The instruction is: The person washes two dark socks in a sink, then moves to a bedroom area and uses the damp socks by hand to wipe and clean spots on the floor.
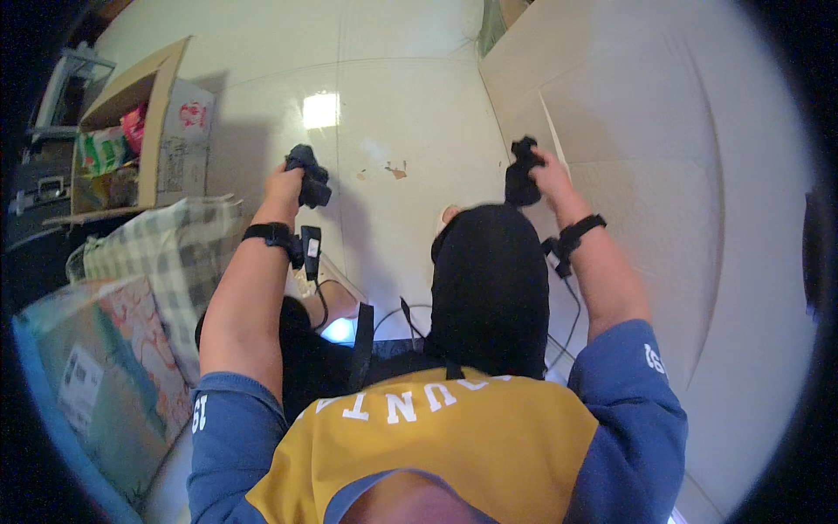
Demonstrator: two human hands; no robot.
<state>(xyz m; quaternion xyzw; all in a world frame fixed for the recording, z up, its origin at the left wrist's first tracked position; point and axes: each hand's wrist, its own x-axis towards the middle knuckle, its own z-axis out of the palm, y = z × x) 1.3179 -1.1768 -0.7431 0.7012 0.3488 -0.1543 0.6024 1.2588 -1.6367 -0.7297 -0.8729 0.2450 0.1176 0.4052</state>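
Note:
My left hand (283,187) grips a dark, bunched item (309,175), probably cloth, above the tiled floor. On the other side, my right hand (554,175) holds a black, soft-looking item (522,175) that hangs down beside my bent knee. What exactly either item is cannot be made out. A black strap (270,231) circles my left wrist and carries a small black device (311,252) with a cable. Around my right wrist is a similar black strap (582,229), its device partly hidden and a cable running down from it.
An open cardboard box (160,141) with colourful packets stands at the left. Nearer are checked fabric (177,249) and a taped package (108,386) bearing a label. A large pale cardboard panel (628,196) rises at the right. The glossy floor (406,118) has chipped spots.

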